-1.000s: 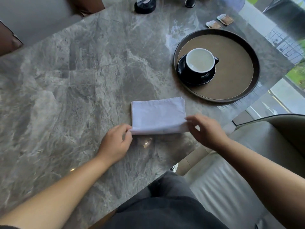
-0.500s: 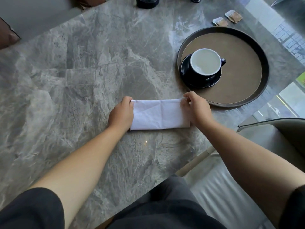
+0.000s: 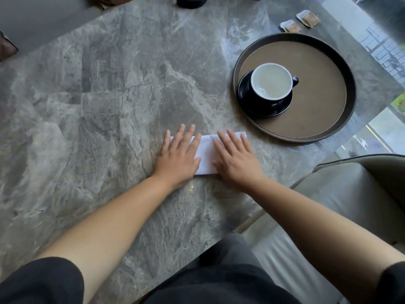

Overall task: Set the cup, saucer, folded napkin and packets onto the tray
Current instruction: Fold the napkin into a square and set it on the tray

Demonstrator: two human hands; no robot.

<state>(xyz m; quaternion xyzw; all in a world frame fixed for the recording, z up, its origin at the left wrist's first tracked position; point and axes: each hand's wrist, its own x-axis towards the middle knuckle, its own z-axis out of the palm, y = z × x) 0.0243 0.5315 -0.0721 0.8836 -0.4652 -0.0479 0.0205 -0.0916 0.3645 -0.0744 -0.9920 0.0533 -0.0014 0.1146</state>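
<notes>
Grey stone worktop [image 3: 109, 106]: both hands, left hand [image 3: 178, 157] and right hand [image 3: 237, 162], press flat with open fingers on the folded napkin [image 3: 207, 154], holding nothing. Next, lift it toward two o'clock onto the tray [image 3: 348, 84].

Napkin [image 3: 207, 154] on table [image 3: 98, 95], left of & nearer than tray [image 3: 350, 99]; cup [image 3: 271, 83] on saucer [image 3: 266, 106] in tray; packets [image 3: 299, 21] behind tray.

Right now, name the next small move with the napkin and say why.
Probably pinch the napkin with the right hand and lift it toward the tray. Both palms lie flat on it, left hand too. It is on the table, beside the tray, where cup and saucer already sit.
</notes>
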